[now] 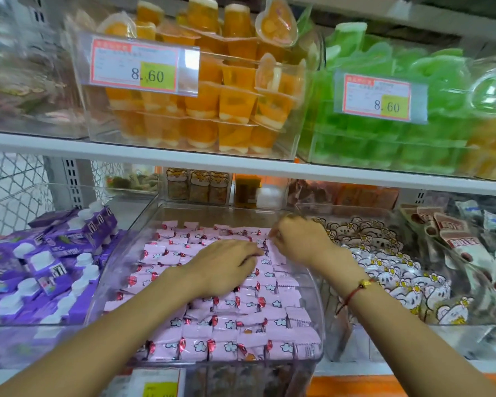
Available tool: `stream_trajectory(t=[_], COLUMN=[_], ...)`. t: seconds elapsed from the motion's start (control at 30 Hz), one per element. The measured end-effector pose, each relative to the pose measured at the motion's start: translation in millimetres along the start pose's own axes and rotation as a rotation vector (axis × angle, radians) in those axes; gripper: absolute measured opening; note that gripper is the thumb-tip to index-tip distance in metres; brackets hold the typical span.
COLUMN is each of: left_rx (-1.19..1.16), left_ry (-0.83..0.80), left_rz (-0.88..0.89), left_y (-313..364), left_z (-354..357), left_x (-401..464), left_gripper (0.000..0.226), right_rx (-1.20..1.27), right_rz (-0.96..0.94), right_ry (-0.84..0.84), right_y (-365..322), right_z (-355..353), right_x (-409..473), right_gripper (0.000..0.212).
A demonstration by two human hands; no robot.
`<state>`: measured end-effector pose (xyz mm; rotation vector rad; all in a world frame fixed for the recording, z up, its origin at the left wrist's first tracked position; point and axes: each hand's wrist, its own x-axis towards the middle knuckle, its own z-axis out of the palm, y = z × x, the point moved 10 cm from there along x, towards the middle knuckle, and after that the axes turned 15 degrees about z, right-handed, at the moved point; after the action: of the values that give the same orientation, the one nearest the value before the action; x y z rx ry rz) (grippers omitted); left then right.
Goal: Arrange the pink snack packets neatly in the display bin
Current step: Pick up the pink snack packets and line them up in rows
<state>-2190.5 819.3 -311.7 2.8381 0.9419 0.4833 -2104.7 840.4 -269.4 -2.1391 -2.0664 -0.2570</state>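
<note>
Shop shelf, display bin (312, 285), pink snack packets (226, 325) under left hand (224, 267)

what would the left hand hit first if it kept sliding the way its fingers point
Probably the right hand: the left hand lies flat on the pink packets, fingertips aimed right, almost reaching it. Depth between them is unclear.

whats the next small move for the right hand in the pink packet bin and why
Probably lay the packet down into the row. The right hand pinches a pink packet lifted at the right side of the clear bin, while the left hand presses flat on the pink packets, steadying the neighbouring rows. Keep the grip until it sits flush.
</note>
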Motion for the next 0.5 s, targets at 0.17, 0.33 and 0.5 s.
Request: stream_trajectory(t=[0.17,0.33,0.5], left_rx=[0.020,0.020,0.043], left_ry=[-0.013,-0.091,-0.094], left_rz=[0.054,0.036,0.040], left_y=[5,1,2], left_z=[3,13,11], left_x=[2,2,3], left_gripper=[0.040,0.043,0.043], right_rx=[-0.095,-0.054,0.116], right_rz=[0.014,0.026,-0.021], right_ry=[-0.085,-0.070,0.102], right_y=[-2,-1,-1], right_z=[11,9,-10], right_x=[2,4,-2], right_gripper=[0.034,0.032,0.009])
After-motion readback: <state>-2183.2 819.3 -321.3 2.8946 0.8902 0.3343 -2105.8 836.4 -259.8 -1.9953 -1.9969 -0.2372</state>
